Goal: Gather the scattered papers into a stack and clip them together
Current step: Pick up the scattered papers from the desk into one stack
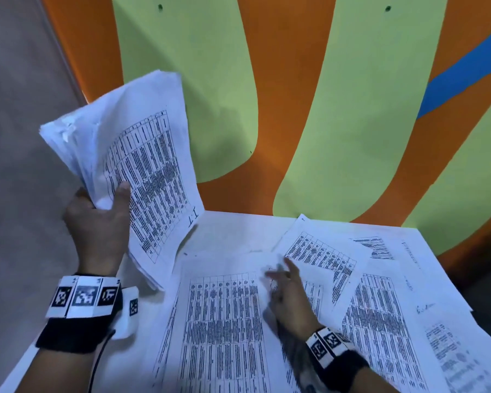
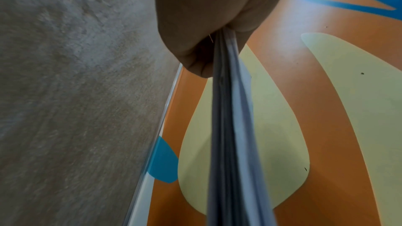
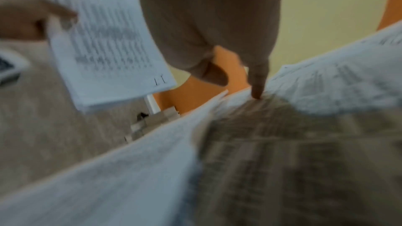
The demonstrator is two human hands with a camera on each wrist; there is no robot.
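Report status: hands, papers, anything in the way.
Left hand grips gathered stack, raised. Right hand open, fingers on loose sheets. No clip visible.

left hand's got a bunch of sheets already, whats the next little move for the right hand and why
Probably slide the large sheet under the right hand toward the table edge and lift it into the held stack. The left hand grips that stack raised, while several printed sheets lie loose on the table.

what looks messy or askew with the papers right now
The bundle of papers gripped in the left hand is ragged, its sheet edges fanned and crumpled at the top. On the table, the loose sheets lie overlapped at different angles under the right hand.
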